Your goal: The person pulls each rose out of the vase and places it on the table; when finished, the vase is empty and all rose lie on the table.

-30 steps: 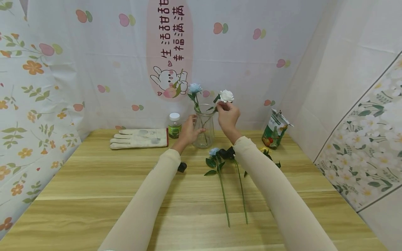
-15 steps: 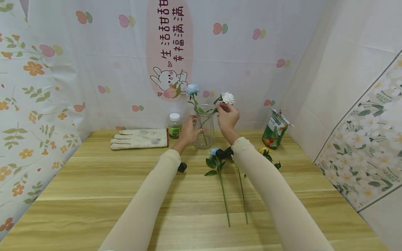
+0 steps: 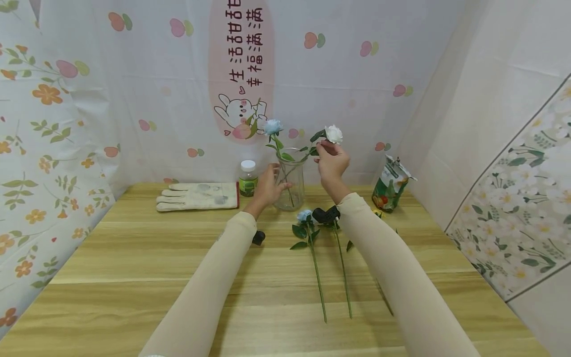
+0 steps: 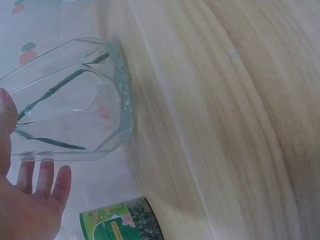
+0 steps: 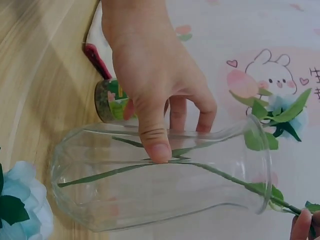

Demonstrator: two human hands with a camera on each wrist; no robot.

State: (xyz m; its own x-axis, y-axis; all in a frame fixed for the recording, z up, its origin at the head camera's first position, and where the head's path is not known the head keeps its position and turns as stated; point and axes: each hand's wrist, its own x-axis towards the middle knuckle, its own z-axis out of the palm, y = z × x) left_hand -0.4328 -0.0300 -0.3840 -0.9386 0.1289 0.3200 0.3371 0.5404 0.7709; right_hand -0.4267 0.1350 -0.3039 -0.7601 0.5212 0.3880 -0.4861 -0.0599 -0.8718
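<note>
My left hand [image 3: 267,185] grips the side of a clear glass vase [image 3: 295,192] upright at the table's back; in the right wrist view its thumb lies along the glass. A light blue rose [image 3: 272,127] stands in the vase, leaning left. My right hand [image 3: 333,161] is beside the rim at the right, pinching the stem of a white rose [image 3: 333,134] just below its bloom. This stem runs over the rim into the vase and leans right. Through the glass in the right wrist view, the two green stems [image 5: 107,175] cross.
On the wooden table [image 3: 134,277] in front lie another light blue rose [image 3: 305,216] and a black rose [image 3: 325,214]. A yellow rose is mostly behind my right sleeve. A work glove [image 3: 198,196], a white-capped jar [image 3: 248,179] and a green pouch [image 3: 390,184] sit along the back.
The white rose and my right hand have shifted right and slightly up. The blue rose in the vase has tipped a little left. My left hand keeps its hold on the vase.
</note>
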